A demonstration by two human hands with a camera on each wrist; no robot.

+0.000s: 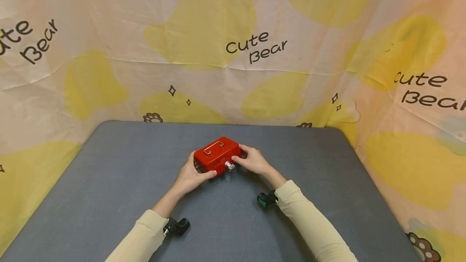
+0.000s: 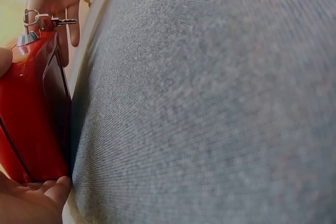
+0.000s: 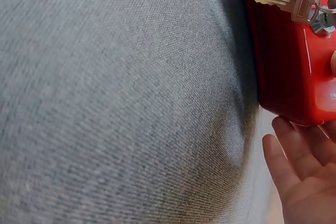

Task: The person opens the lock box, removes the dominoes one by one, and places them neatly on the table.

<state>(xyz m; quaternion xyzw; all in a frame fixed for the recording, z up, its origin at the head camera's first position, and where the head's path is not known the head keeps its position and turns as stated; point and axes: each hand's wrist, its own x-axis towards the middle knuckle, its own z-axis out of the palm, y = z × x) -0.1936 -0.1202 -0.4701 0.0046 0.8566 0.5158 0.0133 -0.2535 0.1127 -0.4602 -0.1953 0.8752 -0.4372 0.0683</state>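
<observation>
Showing at frame centre: box [image 1: 218, 157], long axis slanted toward upper right; ends gripped by left hand [image 1: 190, 176] and right hand [image 1: 255, 161], thumbs set wide of fingers, neither nearer.

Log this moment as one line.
left hand: holds red cash box, left end; right hand: holds right end; lid: closed; key: hangs by lock

Both arms [image 1: 138, 235] reach forward, angling inward. Left hand [image 1: 188, 177] and right hand [image 1: 255, 161] face each other, thumbs [image 1: 209, 174] spread from fingers [image 3: 280, 163].
</observation>
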